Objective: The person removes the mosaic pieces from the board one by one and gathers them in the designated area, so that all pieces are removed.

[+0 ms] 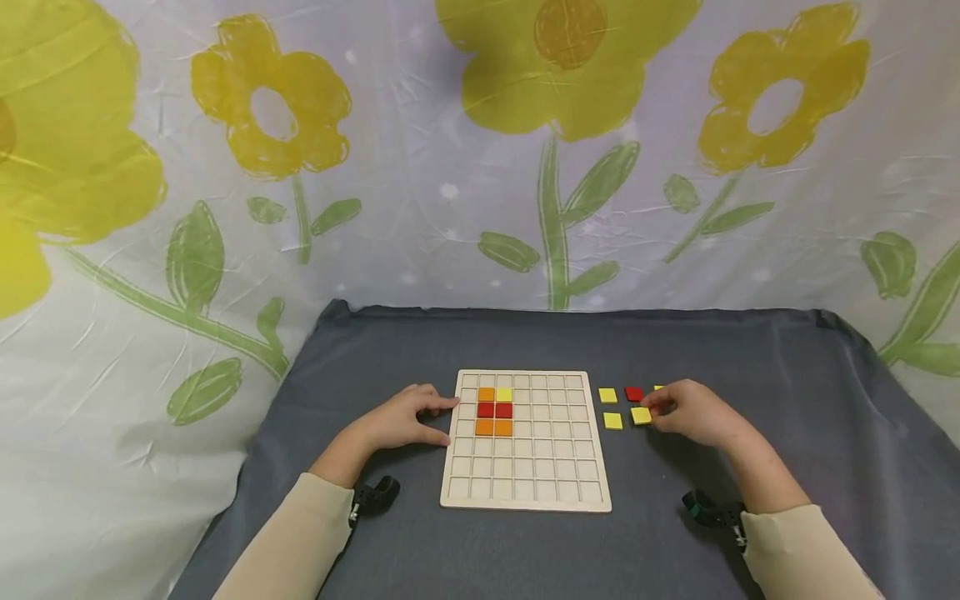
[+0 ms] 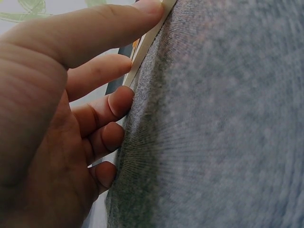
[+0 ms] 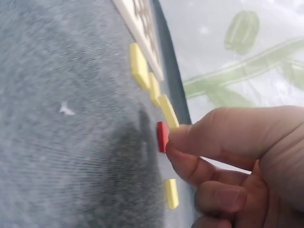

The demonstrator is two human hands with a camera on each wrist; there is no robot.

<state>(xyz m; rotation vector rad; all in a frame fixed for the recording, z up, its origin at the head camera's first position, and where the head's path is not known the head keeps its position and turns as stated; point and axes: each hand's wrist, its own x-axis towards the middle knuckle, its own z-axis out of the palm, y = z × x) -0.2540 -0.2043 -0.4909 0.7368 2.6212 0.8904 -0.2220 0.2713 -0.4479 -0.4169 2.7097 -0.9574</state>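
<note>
There are eleven tiles (five yellow), one board.

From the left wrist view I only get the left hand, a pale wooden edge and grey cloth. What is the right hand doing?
Observer: The right hand pinches a thin yellow square tile between thumb and finger.
Operator: Got it. How is the pale wooden grid board filled?
Observer: Three rows of two: an orange tile and a yellow one at the far end, then two red tiles, then two orange ones nearest the person.
Operator: Any red outside the board?
Observer: Yes, one loose red square tile lies on the grey cloth, beside the right hand.
</note>
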